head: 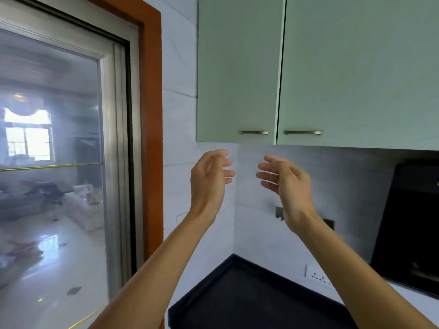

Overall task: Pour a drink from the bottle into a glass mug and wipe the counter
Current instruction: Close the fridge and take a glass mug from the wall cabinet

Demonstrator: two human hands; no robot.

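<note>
My left hand (210, 179) and my right hand (287, 184) are both raised in front of me, palms facing each other, a small gap between the fingertips. The fingers of each are apart and slightly curled, and neither holds anything. They hover just below the pale green wall cupboard (237, 72). The black counter (240, 298) lies low in the corner beneath my arms. No bottle, glass mug or cloth is in view.
Two cupboard doors with metal bar handles (254, 132) hang overhead. A black range hood (411, 224) slopes at the right. A wall socket (318, 276) sits above the counter. A glass sliding door (52, 162) in a wooden frame fills the left.
</note>
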